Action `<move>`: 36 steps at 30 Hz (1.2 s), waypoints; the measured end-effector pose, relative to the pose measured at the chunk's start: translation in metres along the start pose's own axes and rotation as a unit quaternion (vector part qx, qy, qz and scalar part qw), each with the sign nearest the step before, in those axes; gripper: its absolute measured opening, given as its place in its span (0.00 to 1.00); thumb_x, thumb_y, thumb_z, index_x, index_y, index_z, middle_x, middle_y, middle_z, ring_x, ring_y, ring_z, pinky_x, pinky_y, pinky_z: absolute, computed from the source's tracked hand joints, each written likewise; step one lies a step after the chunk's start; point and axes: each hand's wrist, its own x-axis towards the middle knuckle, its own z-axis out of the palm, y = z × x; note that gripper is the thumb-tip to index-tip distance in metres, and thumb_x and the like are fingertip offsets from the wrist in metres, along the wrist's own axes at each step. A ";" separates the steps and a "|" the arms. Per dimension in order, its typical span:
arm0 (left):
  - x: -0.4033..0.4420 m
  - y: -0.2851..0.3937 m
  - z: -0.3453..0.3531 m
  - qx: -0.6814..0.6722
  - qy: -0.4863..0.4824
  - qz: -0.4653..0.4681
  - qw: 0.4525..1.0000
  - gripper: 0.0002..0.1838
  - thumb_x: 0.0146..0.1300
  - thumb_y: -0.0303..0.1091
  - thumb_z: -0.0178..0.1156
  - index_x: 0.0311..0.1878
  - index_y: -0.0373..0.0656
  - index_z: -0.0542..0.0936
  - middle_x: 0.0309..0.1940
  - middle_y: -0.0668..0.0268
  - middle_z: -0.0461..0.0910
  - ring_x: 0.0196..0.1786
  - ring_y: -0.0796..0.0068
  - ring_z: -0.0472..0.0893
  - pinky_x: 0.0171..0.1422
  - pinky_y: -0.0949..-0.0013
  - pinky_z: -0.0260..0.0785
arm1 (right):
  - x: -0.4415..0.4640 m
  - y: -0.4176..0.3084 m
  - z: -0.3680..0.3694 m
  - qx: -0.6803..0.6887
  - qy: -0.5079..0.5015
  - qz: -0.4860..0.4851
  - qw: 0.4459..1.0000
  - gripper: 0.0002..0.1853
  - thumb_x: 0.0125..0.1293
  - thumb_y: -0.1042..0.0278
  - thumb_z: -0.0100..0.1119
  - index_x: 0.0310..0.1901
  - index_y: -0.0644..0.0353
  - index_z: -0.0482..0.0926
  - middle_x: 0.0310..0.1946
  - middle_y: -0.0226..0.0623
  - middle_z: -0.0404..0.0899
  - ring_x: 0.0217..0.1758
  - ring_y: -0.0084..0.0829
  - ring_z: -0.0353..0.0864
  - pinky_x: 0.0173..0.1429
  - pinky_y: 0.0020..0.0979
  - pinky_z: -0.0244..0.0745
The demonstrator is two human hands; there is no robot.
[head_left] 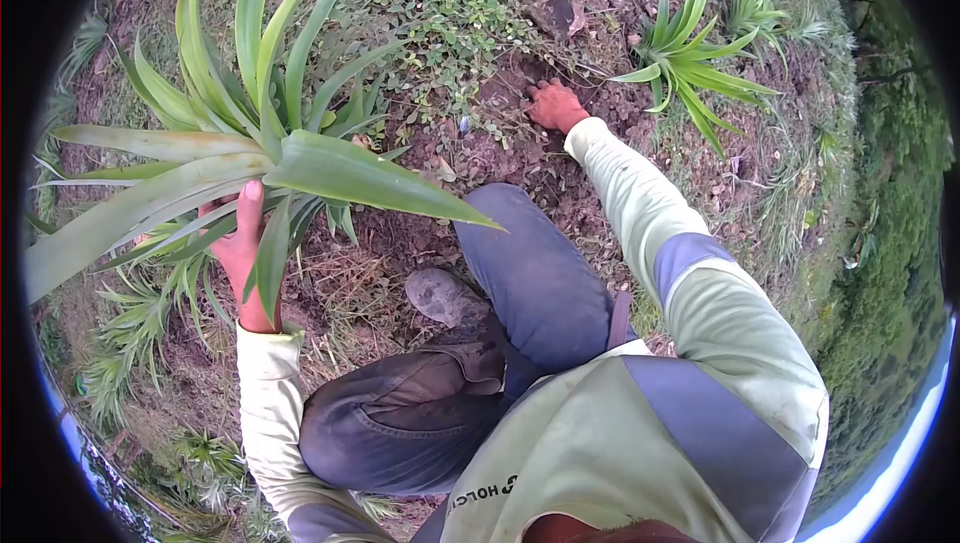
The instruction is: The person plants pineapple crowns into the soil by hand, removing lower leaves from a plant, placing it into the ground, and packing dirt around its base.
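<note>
My left hand [245,238] is closed around the base of a large plant [270,138] with long, pointed green leaves, which partly cover the fingers. Low at the soil, my right hand [556,106] reaches into a shallow hollow of brown earth [505,93], its fingers bent down against the dirt. Whether those fingers hold anything is hidden.
A smaller spiky plant [690,65] grows right of my right hand. Low green weeds [440,18] spread ahead, near a dark stone [560,16]. More spiky plants [135,323] stand at the left. My shoe [440,295] rests on the soil.
</note>
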 end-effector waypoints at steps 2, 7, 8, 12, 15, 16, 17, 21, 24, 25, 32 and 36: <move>-0.003 0.004 0.004 0.013 -0.018 0.007 1.000 0.43 0.63 0.39 0.73 0.75 0.36 0.61 0.63 0.54 0.75 0.61 0.64 0.78 0.61 0.62 0.76 | -0.015 0.004 -0.004 0.030 -0.022 0.013 0.999 0.30 0.74 0.41 0.49 0.61 0.61 0.78 0.61 0.49 0.79 0.67 0.49 0.75 0.69 0.49 0.71; -0.006 0.006 0.010 -0.006 0.003 0.013 1.000 0.42 0.63 0.38 0.73 0.75 0.37 0.61 0.65 0.53 0.74 0.62 0.64 0.78 0.63 0.62 0.75 | -0.062 0.006 -0.003 0.068 -0.048 -0.006 0.996 0.32 0.77 0.40 0.44 0.58 0.65 0.79 0.55 0.56 0.82 0.60 0.50 0.81 0.66 0.46 0.74; -0.005 0.004 0.012 -0.007 0.002 0.015 1.000 0.42 0.63 0.38 0.73 0.75 0.37 0.61 0.65 0.53 0.74 0.62 0.64 0.78 0.63 0.62 0.75 | -0.074 0.004 -0.007 0.075 -0.062 0.011 0.995 0.31 0.77 0.40 0.45 0.59 0.64 0.77 0.57 0.53 0.81 0.61 0.50 0.80 0.65 0.47 0.74; -0.008 0.007 0.012 -0.021 -0.009 0.023 0.999 0.41 0.62 0.35 0.73 0.74 0.36 0.62 0.65 0.53 0.74 0.62 0.63 0.78 0.66 0.62 0.73 | -0.121 0.000 0.005 0.092 0.039 0.016 0.995 0.31 0.75 0.39 0.46 0.62 0.60 0.76 0.59 0.48 0.79 0.62 0.50 0.79 0.66 0.51 0.74; -0.013 0.012 0.021 -0.027 -0.030 0.018 0.999 0.40 0.62 0.33 0.73 0.72 0.34 0.64 0.64 0.52 0.75 0.62 0.63 0.78 0.67 0.61 0.72 | -0.123 0.000 0.008 0.079 0.067 0.016 0.994 0.30 0.75 0.39 0.47 0.63 0.59 0.75 0.59 0.47 0.78 0.64 0.49 0.77 0.67 0.51 0.72; -0.015 0.014 0.022 -0.042 -0.042 0.022 0.998 0.39 0.62 0.33 0.73 0.71 0.33 0.65 0.63 0.52 0.75 0.62 0.64 0.77 0.67 0.61 0.72 | -0.121 0.000 0.007 0.074 0.061 0.013 0.995 0.31 0.75 0.38 0.47 0.63 0.59 0.76 0.60 0.47 0.78 0.65 0.49 0.75 0.68 0.51 0.71; -0.015 0.016 0.022 -0.041 -0.042 0.025 0.998 0.39 0.62 0.33 0.73 0.71 0.33 0.65 0.63 0.52 0.75 0.62 0.64 0.77 0.67 0.61 0.72 | -0.123 0.000 0.006 0.075 0.063 0.012 0.995 0.31 0.75 0.38 0.47 0.63 0.59 0.76 0.60 0.47 0.78 0.65 0.49 0.75 0.68 0.51 0.71; -0.014 0.018 0.025 -0.018 -0.080 0.045 0.996 0.38 0.61 0.31 0.73 0.71 0.31 0.66 0.64 0.51 0.74 0.64 0.62 0.77 0.70 0.59 0.71 | -0.125 0.004 -0.011 0.113 0.081 0.025 0.990 0.33 0.75 0.36 0.48 0.63 0.60 0.77 0.61 0.48 0.76 0.64 0.51 0.76 0.69 0.52 0.71; -0.017 0.019 0.031 -0.029 -0.086 0.047 0.995 0.37 0.62 0.30 0.72 0.71 0.30 0.65 0.63 0.51 0.74 0.64 0.61 0.77 0.71 0.58 0.70 | -0.109 0.020 -0.016 0.138 0.164 0.029 0.976 0.30 0.74 0.41 0.53 0.61 0.61 0.76 0.58 0.49 0.75 0.61 0.53 0.77 0.66 0.50 0.75; -0.018 0.019 0.031 -0.018 -0.086 0.048 0.995 0.37 0.62 0.30 0.72 0.71 0.30 0.65 0.63 0.51 0.74 0.65 0.61 0.76 0.71 0.58 0.70 | -0.107 0.022 -0.023 0.139 0.164 0.030 0.976 0.30 0.74 0.41 0.53 0.61 0.61 0.76 0.58 0.49 0.75 0.61 0.53 0.77 0.66 0.50 0.75; -0.022 0.022 0.032 -0.012 -0.101 0.056 0.993 0.37 0.61 0.30 0.73 0.70 0.29 0.65 0.64 0.50 0.74 0.66 0.61 0.75 0.72 0.57 0.70 | -0.088 0.045 -0.051 0.046 0.306 0.058 0.949 0.30 0.65 0.54 0.67 0.60 0.67 0.71 0.58 0.51 0.74 0.58 0.53 0.80 0.61 0.48 0.79; -0.024 0.022 0.031 -0.010 -0.097 0.050 0.994 0.38 0.61 0.31 0.73 0.69 0.29 0.65 0.64 0.50 0.73 0.66 0.61 0.75 0.72 0.58 0.69 | -0.065 0.058 -0.054 0.065 0.254 0.086 0.961 0.33 0.64 0.56 0.68 0.64 0.65 0.66 0.58 0.53 0.74 0.52 0.55 0.84 0.52 0.49 0.82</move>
